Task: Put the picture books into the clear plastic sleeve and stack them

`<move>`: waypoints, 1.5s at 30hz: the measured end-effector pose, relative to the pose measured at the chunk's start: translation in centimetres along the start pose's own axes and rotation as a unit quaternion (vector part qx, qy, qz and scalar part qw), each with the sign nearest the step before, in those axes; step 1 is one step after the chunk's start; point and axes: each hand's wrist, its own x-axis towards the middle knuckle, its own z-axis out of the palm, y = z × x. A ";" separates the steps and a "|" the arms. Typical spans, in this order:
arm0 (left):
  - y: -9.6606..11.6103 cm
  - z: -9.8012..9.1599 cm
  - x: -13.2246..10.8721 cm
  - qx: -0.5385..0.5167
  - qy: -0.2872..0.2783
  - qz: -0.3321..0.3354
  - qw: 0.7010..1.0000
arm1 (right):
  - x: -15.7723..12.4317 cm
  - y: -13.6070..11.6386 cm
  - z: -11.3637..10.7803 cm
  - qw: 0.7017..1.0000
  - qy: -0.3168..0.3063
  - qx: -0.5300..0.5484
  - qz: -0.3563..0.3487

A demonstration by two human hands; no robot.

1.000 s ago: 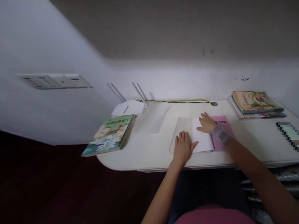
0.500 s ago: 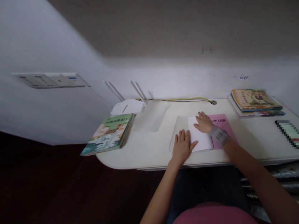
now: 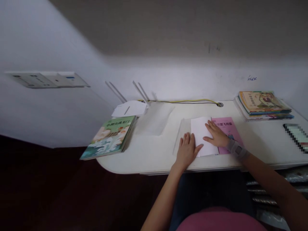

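Observation:
A pink book [image 3: 229, 132] lies on the white desk in front of me, with a white flap or page [image 3: 201, 128] spread out to its left. Under that white sheet a clear plastic cover [image 3: 180, 134] shows along the left side. My left hand [image 3: 187, 149] rests flat at the lower left of the white sheet, fingers stretched out over the plastic cover and the sheet's edge. My right hand [image 3: 216, 134], a grey band on its wrist, lies with fingers spread across the white sheet near the book's spine, covering part of the pink front.
A green picture book [image 3: 110, 134] overhangs the desk's left end, beside a white router [image 3: 130, 109] and a translucent sheet [image 3: 156, 118]. On the right stand a stack of books [image 3: 262, 104] and a phone [image 3: 297, 136]. Cables [image 3: 183, 101] run along the wall.
My right hand has slid down and slightly right over the white sheet, uncovering more of its top. My left hand stays in nearly the same place, and the view has shifted slightly.

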 end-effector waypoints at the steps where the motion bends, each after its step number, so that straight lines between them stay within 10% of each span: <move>1: -0.1 -0.1 -0.1 -0.005 0.000 0.001 1.000 | 0.1 -0.2 0.0 1.000 -0.006 -0.009 0.005; 17: 0.1 -0.5 -0.3 0.013 -0.029 0.021 0.999 | 1.7 -4.0 0.3 0.996 -0.020 -0.069 0.059; 27: 0.1 -0.7 -0.4 0.045 -0.044 0.014 0.998 | 0.9 -1.2 0.5 0.998 0.041 0.045 0.016; 45: -2.0 -0.9 -1.3 -0.006 0.007 -0.029 1.000 | 0.1 -1.7 -0.4 0.992 -0.095 -0.077 0.029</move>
